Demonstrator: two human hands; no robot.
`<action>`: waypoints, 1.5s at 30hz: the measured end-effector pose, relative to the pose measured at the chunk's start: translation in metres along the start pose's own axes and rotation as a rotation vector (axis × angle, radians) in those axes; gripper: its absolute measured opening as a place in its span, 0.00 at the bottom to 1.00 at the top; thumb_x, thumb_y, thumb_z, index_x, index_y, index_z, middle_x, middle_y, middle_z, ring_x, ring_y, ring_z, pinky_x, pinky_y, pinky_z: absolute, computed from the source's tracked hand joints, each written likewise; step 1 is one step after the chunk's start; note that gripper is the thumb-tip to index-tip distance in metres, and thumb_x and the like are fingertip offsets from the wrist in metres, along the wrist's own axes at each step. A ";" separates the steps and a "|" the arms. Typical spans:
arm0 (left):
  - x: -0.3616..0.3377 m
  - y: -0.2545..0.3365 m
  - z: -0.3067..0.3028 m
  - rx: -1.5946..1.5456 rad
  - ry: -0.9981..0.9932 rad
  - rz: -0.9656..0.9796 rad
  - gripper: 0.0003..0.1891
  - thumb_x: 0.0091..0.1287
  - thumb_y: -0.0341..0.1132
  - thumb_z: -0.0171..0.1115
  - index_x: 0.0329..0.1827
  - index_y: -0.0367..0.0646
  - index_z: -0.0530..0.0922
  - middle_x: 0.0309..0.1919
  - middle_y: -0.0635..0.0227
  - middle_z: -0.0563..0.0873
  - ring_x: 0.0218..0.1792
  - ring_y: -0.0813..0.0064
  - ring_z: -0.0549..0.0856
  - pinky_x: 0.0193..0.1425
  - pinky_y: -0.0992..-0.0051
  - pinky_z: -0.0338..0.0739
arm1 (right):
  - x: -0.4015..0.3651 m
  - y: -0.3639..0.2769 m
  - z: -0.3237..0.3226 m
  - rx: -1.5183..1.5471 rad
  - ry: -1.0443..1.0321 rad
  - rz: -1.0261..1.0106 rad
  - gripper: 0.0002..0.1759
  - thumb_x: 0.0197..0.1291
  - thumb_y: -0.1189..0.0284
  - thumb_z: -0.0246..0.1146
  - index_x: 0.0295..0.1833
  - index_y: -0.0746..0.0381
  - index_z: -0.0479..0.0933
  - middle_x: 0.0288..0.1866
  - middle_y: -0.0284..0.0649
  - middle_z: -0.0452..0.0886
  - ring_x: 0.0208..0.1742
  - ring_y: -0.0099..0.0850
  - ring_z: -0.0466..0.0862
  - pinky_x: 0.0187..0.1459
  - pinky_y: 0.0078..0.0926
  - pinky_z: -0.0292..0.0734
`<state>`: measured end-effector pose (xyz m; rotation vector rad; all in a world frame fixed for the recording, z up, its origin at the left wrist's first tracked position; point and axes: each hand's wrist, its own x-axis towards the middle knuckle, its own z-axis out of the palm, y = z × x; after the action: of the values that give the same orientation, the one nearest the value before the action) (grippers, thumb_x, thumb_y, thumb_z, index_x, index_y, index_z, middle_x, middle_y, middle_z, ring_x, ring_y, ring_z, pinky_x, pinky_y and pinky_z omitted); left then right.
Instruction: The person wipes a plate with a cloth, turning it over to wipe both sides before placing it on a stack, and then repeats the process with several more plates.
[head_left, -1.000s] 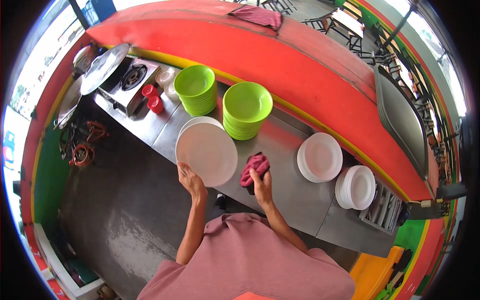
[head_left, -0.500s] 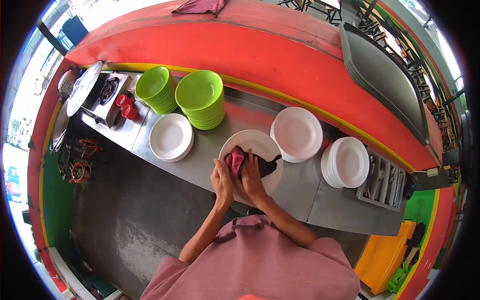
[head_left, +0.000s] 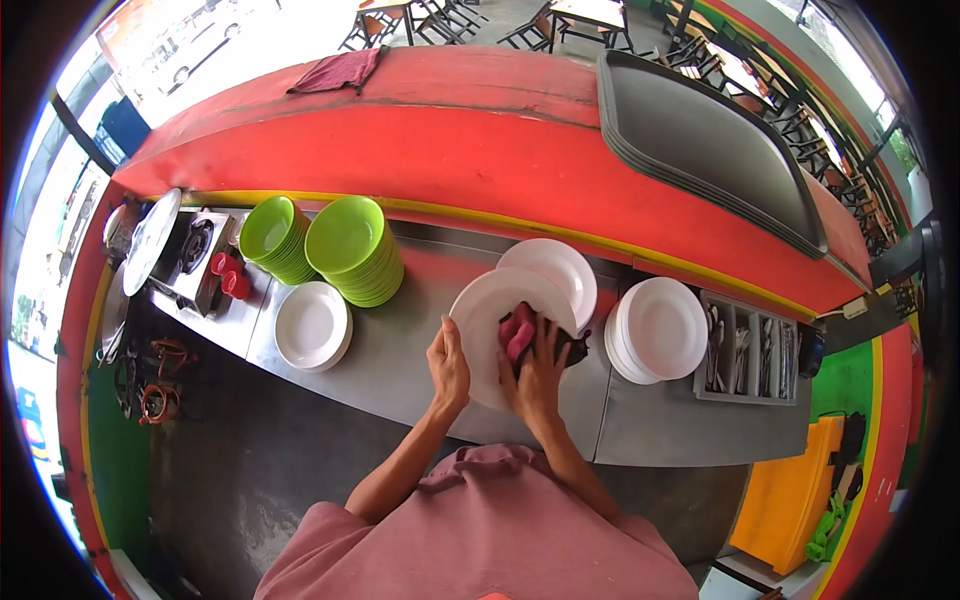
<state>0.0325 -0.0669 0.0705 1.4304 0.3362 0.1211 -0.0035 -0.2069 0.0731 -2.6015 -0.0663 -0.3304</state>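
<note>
Left hand (head_left: 449,368): my curled fingers hold the large plate (head_left: 482,312)
Right hand (head_left: 535,380): spread fingers press cloth (head_left: 514,336) onto it
Large plate: over the tabletop (head_left: 415,362), blocking part of another plate (head_left: 565,270)
Cutlery tray (head_left: 752,399): beside stacked plates (head_left: 665,325)

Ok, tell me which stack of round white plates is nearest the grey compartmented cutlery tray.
The rightmost stack of round white plates, directly left of the tray; the others sit farther left.
</note>
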 end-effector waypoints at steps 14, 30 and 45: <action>0.005 0.007 0.039 -0.006 -0.108 -0.050 0.27 0.78 0.57 0.47 0.37 0.41 0.81 0.27 0.82 0.73 0.29 0.88 0.65 0.31 0.81 0.60 | 0.040 0.026 0.006 0.158 -0.041 -0.228 0.36 0.56 0.71 0.63 0.73 0.58 0.66 0.82 0.50 0.48 0.80 0.62 0.48 0.72 0.71 0.45; 0.025 0.012 0.017 -0.087 0.108 0.087 0.27 0.78 0.56 0.47 0.32 0.40 0.75 0.23 0.83 0.64 0.26 0.87 0.59 0.27 0.79 0.54 | 0.007 0.017 -0.006 0.162 -0.207 -0.277 0.35 0.58 0.64 0.64 0.72 0.62 0.66 0.81 0.51 0.52 0.80 0.62 0.48 0.70 0.72 0.46; -0.006 0.013 0.025 -0.041 -0.100 -0.032 0.29 0.78 0.56 0.47 0.42 0.36 0.82 0.23 0.84 0.67 0.26 0.89 0.62 0.27 0.80 0.56 | 0.061 0.022 -0.001 0.068 0.085 -0.221 0.37 0.61 0.66 0.61 0.74 0.65 0.62 0.82 0.53 0.46 0.80 0.64 0.45 0.72 0.71 0.41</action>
<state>0.0359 -0.0909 0.0871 1.3844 0.2726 0.0300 0.0576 -0.2274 0.0787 -2.5138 -0.3309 -0.5084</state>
